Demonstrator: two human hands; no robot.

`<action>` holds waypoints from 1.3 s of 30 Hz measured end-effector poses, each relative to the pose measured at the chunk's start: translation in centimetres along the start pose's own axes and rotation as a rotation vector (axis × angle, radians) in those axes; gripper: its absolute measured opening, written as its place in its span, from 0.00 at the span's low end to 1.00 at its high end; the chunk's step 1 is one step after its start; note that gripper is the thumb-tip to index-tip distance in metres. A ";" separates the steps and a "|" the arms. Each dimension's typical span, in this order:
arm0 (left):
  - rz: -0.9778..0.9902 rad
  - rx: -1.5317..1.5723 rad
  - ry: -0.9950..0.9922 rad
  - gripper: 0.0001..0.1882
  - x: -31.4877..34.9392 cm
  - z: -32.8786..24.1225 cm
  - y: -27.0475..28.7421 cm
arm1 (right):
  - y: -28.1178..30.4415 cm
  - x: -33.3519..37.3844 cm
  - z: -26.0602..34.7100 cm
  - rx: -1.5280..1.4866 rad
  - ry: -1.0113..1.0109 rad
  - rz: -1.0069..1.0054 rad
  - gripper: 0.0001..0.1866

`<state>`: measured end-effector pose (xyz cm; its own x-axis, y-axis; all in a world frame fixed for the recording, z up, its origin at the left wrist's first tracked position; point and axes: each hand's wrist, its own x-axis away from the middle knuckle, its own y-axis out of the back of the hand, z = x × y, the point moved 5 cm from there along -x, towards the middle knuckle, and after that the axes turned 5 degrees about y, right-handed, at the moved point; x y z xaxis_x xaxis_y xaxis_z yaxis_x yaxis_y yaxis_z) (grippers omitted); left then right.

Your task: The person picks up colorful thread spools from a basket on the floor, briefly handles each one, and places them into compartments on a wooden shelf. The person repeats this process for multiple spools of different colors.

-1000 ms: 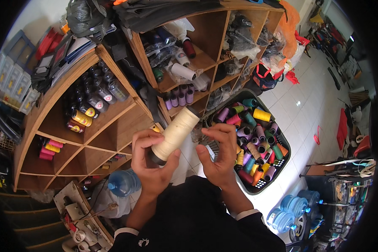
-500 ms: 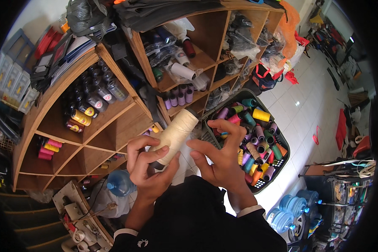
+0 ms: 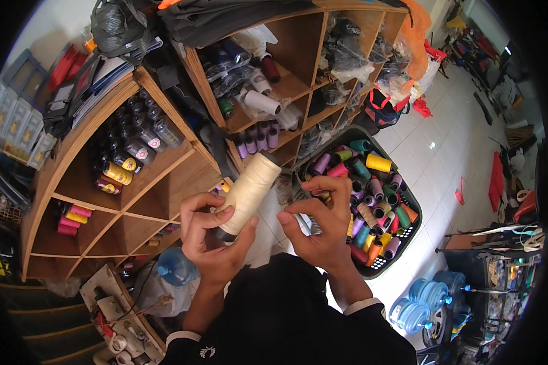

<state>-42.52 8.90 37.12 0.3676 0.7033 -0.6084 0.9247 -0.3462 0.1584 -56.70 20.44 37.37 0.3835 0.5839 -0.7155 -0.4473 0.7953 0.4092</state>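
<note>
A large cream thread spool [image 3: 251,190] with dark ends is held tilted in front of me, its top pointing up and right. My left hand [image 3: 210,237] grips its lower part, thumb on one side and fingers on the other. Just to the right, apart from the spool, is my right hand [image 3: 324,228]. Its thumb and a finger come together in a pinch while another finger curls above them. Whatever the pinch holds, if anything, is too fine to make out.
Beyond my right hand stands a dark basket [image 3: 402,246] full of coloured thread spools. Wooden shelves [image 3: 158,182] with dark spools are on the left, and another shelf unit [image 3: 298,55] holds bagged goods. Blue water bottles [image 3: 411,313] stand at lower right, another bottle [image 3: 175,267] at lower left.
The spool has shifted slightly left and tilted more upright in my left hand. My right hand's fingertips have drawn closer together and moved a little away from the spool.
</note>
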 end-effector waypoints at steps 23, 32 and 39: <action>0.240 0.390 0.443 0.20 1.9 6.4 0.8 | -8.4 1.7 -3.8 -0.812 -0.475 0.108 0.22; 0.014 0.314 0.659 0.23 5.8 10.8 11.4 | -19.1 4.1 1.4 -0.720 -0.464 0.298 0.15; -0.371 0.059 0.566 0.21 7.8 13.7 23.4 | -28.7 4.6 10.6 -0.557 -0.141 0.606 0.18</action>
<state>-19.38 -2.22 25.40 0.0376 0.9931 -0.1113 0.9985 -0.0416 -0.0343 -33.54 2.07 28.32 0.0288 0.9291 -0.3687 -0.9286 0.1613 0.3341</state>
